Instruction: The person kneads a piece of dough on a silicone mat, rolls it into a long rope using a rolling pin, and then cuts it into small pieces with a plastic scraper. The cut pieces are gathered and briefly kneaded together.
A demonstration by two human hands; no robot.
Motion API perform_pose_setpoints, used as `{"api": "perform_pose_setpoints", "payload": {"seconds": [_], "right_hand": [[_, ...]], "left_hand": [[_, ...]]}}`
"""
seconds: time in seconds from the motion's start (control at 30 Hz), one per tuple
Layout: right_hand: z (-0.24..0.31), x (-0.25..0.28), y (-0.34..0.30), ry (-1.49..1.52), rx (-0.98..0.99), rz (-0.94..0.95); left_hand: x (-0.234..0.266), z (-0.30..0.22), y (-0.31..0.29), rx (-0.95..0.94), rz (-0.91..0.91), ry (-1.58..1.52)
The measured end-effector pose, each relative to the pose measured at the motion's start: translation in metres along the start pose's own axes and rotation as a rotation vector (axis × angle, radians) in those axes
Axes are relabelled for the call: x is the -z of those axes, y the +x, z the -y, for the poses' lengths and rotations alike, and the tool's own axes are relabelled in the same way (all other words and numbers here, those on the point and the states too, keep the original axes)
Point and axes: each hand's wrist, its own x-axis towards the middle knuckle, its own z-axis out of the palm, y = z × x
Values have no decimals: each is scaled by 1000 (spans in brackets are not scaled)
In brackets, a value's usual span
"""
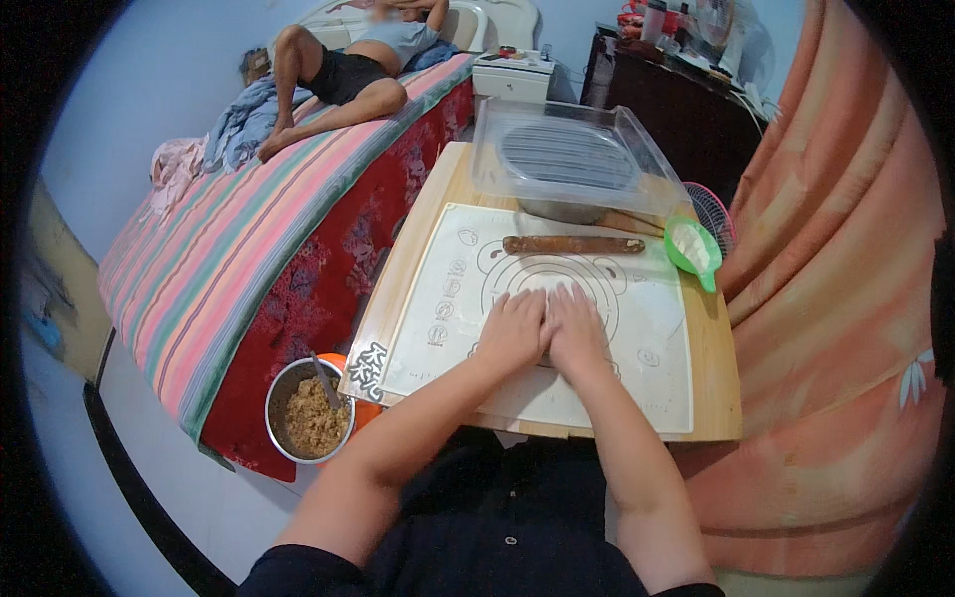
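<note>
so the relation i'd look at here is hands to rolling pin. the brown rolling pin [574, 245] lies on the far part of the white printed mat [652, 313], just past the fingertips and apart from both hands. its long axis runs left to right, pretty much crosswise to the way the fingers point.

which hand is nearer? honestly close to a tie. the left hand [514, 331] is below the pin's left end, while the right hand [576, 330] sits more squarely in front of its middle, so i'd give it to the right by a hair.

both hands are palm down near the middle of the mat, inside the printed rings, fingers stretched out toward the far side and not curled round anything visible. they're side by side and touching along their inner edges. can't tell if there's something under the palms, they cover that spot completely.

other stuff: a green scoop [707, 278] with white powder is to the right of the pin, by the right edge of the wooden counter [718, 393]. a clear plastic bin [652, 171] is on the far side, and a bowl [270, 430] of brown crumbly mix is low on the left, off the counter.
</note>
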Motion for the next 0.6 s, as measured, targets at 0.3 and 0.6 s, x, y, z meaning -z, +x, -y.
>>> {"api": "perform_pose_setpoints", "payload": {"seconds": [0.3,0.6], "right_hand": [[12,17,-28,135,-53,97],[-3,20,9,148,-32,205]], "left_hand": [[-7,6,-14,-57,-168,136],[2,31,17,72,14,-7]]}}
